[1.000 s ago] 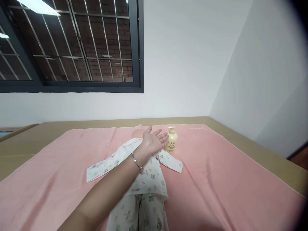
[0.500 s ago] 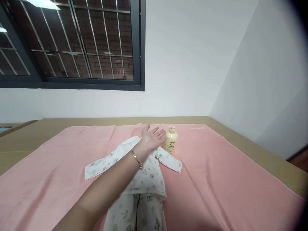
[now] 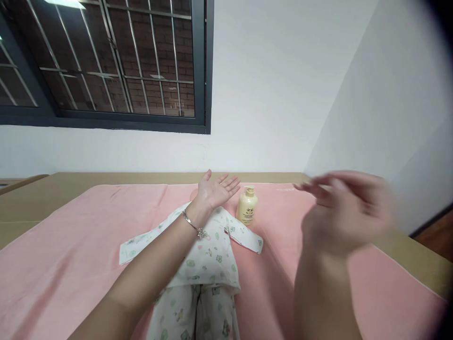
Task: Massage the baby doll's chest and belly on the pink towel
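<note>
The right hand (image 3: 345, 215) is hovering nearest, blurred, fingers loose and holding nothing. Beyond it, the left hand (image 3: 214, 191) is hanging palm-up and open above the patterned baby clothes (image 3: 205, 264), just beside the upright yellow pump bottle (image 3: 247, 208) standing on the pink towel (image 3: 71, 245).

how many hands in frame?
2. The left hand is held open, palm up, above the printed baby clothes beside the pump bottle. The right hand is raised at right, motion-blurred, holding nothing visible.
</note>
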`<state>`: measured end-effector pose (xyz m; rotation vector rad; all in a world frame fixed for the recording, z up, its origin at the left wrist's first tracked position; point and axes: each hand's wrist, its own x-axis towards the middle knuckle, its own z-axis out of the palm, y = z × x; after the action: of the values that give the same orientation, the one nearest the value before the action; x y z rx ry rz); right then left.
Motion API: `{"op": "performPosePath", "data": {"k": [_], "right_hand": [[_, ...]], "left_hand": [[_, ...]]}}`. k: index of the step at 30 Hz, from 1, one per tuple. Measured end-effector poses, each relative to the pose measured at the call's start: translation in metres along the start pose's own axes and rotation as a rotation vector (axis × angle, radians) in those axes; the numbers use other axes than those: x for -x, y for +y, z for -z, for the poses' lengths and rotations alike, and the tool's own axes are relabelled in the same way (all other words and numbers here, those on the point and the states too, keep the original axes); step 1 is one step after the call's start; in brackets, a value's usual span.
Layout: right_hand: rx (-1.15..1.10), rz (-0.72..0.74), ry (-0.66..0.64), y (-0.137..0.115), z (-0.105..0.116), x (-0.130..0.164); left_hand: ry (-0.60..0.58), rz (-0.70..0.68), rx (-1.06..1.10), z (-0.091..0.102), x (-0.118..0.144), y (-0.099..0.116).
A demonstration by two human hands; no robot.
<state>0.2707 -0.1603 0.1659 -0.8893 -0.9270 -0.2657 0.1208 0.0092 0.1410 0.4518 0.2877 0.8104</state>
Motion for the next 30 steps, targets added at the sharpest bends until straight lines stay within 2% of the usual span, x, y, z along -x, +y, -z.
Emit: {"op": "performPosePath", "data": {"k": [1, 4, 6, 7, 10, 14, 16, 19, 22, 26, 30], "right_hand": [[0.021, -0.009, -0.008, 0.011, -0.008, -0.002], [0.291, -0.07, -0.33, 0.051, -0.031, -0.007], [0.437, -0.092, -0.546, 0.075, -0.039, -0.007], [0.469, -0.1, -0.613, 0.084, -0.041, -0.006], [0.505, -0.121, -0.741, 0.098, -0.043, -0.001], [0.532, -0.173, -0.864, 0.106, -0.049, 0.009], [0.556, -0.194, -0.923, 0.11, -0.053, 0.015], [0.655, -0.177, -0.975, 0.11, -0.059, 0.021], [0.795, -0.186, -0.933, 0.103, -0.064, 0.022], [0.959, -0.33, -0.86, 0.092, -0.077, 0.016], [0.992, -0.452, -0.798, 0.087, -0.087, 0.013]], "left_hand": [[0.007, 0.006, -0.009, 0.0, -0.001, -0.001], [0.076, 0.026, -0.058, 0.0, -0.005, -0.004], [0.114, 0.03, -0.087, 0.001, -0.01, -0.006], [0.128, 0.03, -0.098, 0.002, -0.012, -0.006], [0.165, 0.071, -0.129, 0.003, -0.016, -0.008], [0.211, 0.171, -0.161, 0.007, -0.018, -0.015], [0.223, 0.177, -0.161, 0.009, -0.018, -0.018], [0.231, 0.148, -0.161, 0.011, -0.016, -0.018], [0.167, 0.144, -0.173, 0.01, -0.013, -0.017], [0.13, 0.148, -0.165, 0.013, -0.009, -0.015], [0.118, 0.127, -0.109, 0.023, 0.007, -0.006]]}}
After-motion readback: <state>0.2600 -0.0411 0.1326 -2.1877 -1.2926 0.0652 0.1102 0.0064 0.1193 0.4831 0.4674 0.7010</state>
